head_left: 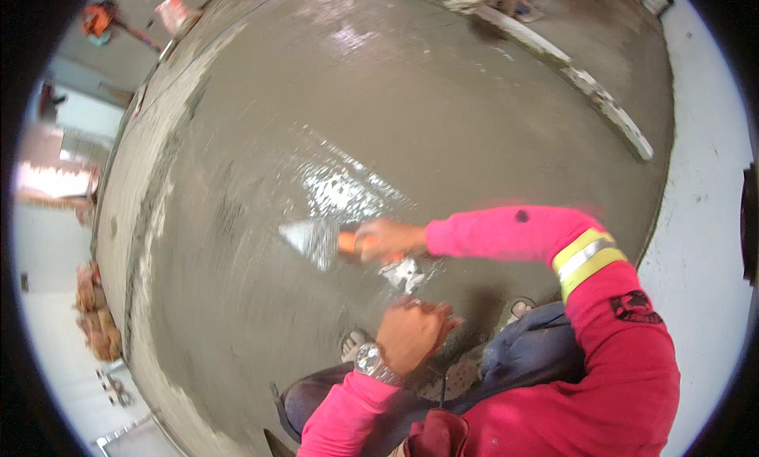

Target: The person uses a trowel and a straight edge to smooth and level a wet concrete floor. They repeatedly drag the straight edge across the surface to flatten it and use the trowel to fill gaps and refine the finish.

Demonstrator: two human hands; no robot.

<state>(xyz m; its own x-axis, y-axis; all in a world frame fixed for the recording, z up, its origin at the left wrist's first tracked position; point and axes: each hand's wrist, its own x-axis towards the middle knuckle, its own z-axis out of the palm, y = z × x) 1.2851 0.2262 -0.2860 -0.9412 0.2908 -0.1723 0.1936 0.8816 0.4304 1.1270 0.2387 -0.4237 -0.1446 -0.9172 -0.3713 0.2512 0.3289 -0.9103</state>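
My right hand (381, 240) is closed around the orange handle of a trowel (311, 242). Its grey, pointed blade reaches left, low over or against the wet grey cement floor (237, 275); motion blur hides whether it touches. My left hand (413, 334), with a metal watch (368, 358) at the wrist, hangs over my bent legs, nearer to me than the trowel. The left fingers look loosely spread, slightly blurred, and hold nothing visible. Beside my right hand is a bright patch of wet cement (405, 275).
My sandalled feet (353, 345) are down on the floor. A long pale straight board (601, 101) lies at the far right, by the white wall (704, 180). A rough strip (138, 220) edges the wet cement on the left, with orange-brown bags (97, 315) beyond it.
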